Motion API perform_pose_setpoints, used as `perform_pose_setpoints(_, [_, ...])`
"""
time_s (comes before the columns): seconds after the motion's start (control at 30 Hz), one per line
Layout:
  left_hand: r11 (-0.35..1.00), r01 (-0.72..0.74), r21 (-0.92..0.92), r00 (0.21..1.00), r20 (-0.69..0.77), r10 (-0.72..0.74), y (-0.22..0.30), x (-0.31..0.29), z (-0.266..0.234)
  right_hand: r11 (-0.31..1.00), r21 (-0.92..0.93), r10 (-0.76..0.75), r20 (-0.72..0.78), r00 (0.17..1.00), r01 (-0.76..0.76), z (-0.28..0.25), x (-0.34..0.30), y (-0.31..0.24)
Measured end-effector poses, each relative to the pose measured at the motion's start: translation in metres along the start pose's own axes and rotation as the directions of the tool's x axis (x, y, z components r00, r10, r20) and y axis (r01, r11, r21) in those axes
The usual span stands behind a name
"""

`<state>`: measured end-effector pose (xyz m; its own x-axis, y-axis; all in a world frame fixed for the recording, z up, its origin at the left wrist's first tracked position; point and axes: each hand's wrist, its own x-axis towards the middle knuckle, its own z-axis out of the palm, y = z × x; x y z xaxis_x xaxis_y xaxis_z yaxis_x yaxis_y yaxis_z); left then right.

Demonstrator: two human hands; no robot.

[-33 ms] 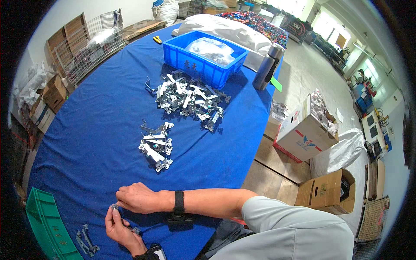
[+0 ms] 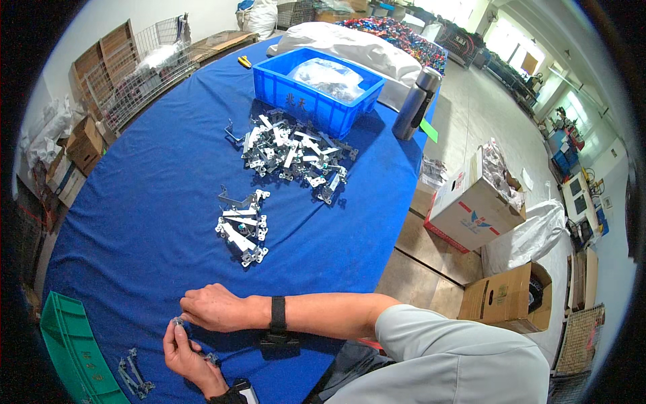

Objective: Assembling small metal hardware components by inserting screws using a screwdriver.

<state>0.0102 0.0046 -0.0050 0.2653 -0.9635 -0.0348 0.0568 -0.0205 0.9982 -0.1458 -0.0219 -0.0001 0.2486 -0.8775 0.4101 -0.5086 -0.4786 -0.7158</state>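
Observation:
Near the table's front left, my left hand is closed around a small metal bracket, whose tip shows above the thumb. Another bit of metal shows beside the palm; the fingers hide the rest. My right hand is bent over from the right, its fingertips pinched at the bracket's upper end. Several similar loose metal brackets lie left of my left hand. Beyond my hands is a small pile of white and silver metal brackets, with a larger pile farther back.
A blue bin with a clear plastic bag stands behind the larger pile. A flask is at the right edge, a yellow tool at the far left. The green crate sits near left. Cardboard boxes stand right of the table.

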Motion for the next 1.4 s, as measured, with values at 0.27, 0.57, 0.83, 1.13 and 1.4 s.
perform_pose_setpoints(0.27, [0.995,-0.016,0.102,0.999,-0.039,0.020,0.013,-0.011,0.018,0.989,-0.108,0.109,0.064,0.992,-0.101,-0.006,-0.001,0.005])
perform_pose_setpoints(0.57, [0.994,0.021,-0.105,0.999,-0.036,-0.025,0.005,-0.006,0.010,1.000,0.013,-0.015,0.009,1.000,0.015,-0.006,0.001,0.006])
perform_pose_setpoints(0.83, [0.995,0.026,-0.100,0.999,-0.016,-0.028,0.008,-0.007,0.010,0.996,0.070,-0.042,-0.060,0.997,0.046,-0.005,0.000,0.002])
perform_pose_setpoints(1.13, [0.992,0.028,-0.120,0.999,-0.027,-0.031,0.008,-0.007,0.011,0.992,0.075,-0.097,-0.061,0.993,0.101,-0.006,0.000,0.002])
perform_pose_setpoints(1.4, [0.997,-0.022,-0.078,0.999,-0.032,0.020,0.004,-0.007,0.013,0.991,0.060,-0.113,-0.066,0.991,0.117,-0.007,0.000,0.004])
